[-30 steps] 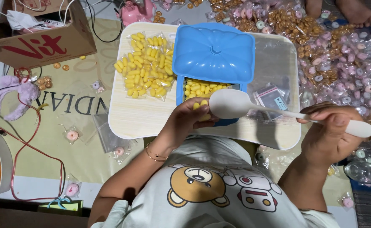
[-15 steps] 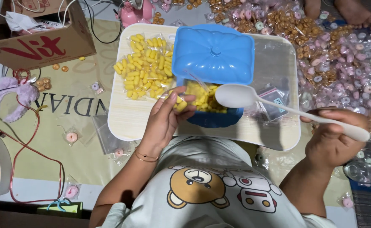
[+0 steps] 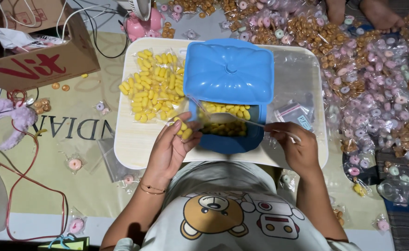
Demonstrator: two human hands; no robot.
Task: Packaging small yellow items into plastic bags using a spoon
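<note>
The left hand (image 3: 171,148) is curling its fingers closed, palm up; the right hand (image 3: 293,148) is pinching shut, knuckles upward.

Blue box (image 3: 228,69), yellow candies (image 3: 151,86)

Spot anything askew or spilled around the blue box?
The blue lid sits slid back on the blue box, covering only its far part, so yellow pieces show. A few orange pieces lie loose on the mat by the cardboard box. Nothing looks damaged.
</note>
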